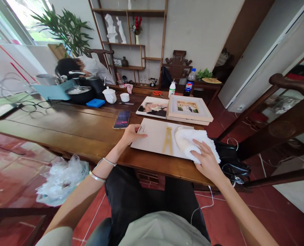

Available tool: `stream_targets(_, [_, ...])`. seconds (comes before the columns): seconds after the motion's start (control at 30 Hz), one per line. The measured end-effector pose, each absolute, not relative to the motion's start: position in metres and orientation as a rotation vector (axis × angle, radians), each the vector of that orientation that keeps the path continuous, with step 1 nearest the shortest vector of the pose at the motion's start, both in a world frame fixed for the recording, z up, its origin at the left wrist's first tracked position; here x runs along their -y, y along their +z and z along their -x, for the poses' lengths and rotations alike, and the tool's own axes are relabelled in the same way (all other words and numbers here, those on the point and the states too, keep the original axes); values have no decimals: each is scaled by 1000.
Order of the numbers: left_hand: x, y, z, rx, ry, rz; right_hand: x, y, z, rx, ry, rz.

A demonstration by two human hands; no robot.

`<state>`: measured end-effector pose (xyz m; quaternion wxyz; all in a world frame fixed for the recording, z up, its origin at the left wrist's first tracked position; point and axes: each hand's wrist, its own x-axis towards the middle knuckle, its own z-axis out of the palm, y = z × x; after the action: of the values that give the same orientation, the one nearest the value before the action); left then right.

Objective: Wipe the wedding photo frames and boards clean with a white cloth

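Note:
A flat white panel (152,138) lies near the table's front edge, with a yellowish A-shaped piece (168,140) on its face and small print at its upper left corner. My left hand (133,134) grips the panel's left edge, thumb on top. Over the panel's right part spreads a crumpled white cloth (190,135), which may be a paper towel. My right hand (204,156) has its fingers curled on this cloth and presses it against the panel. The cloth hides the panel's right end.
Behind the panel lie a photo album (153,106) and a white framed photo (189,108). A phone (121,119) is to the left. Farther back stand a cola bottle (190,82), a small white bottle (171,89), orange scissors (157,93) and a teapot (109,95). A person (97,68) leans at the far side.

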<state>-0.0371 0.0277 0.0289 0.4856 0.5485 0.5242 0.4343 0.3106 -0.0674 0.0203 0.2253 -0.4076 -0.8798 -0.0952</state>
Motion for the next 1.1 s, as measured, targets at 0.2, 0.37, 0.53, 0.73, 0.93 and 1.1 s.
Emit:
stream_targets(0.2, [-33, 29, 38, -1410, 1116, -1482, 65, 18, -313, 2422, -240, 1106])
stream_targets(0.37, [-35, 24, 38, -1524, 1139, -1534, 65, 22, -311, 2448, -192, 1086])
stream_targets(0.53, [-30, 19, 37, -1474, 1150, -1573, 66, 26, -306, 2442, -194, 1075])
stream_targets(0.73, [-23, 17, 40, -1561, 1057, -1893, 66, 25, -302, 2446, -203, 1094])
stream_targets(0.93, [-30, 12, 38, -1398, 971, -2316, 65, 33, -310, 2455, -127, 1146])
stream_targets(1.1, [-40, 9, 31, -1234, 837, -2296, 57, 57, -324, 2387, -75, 1254])
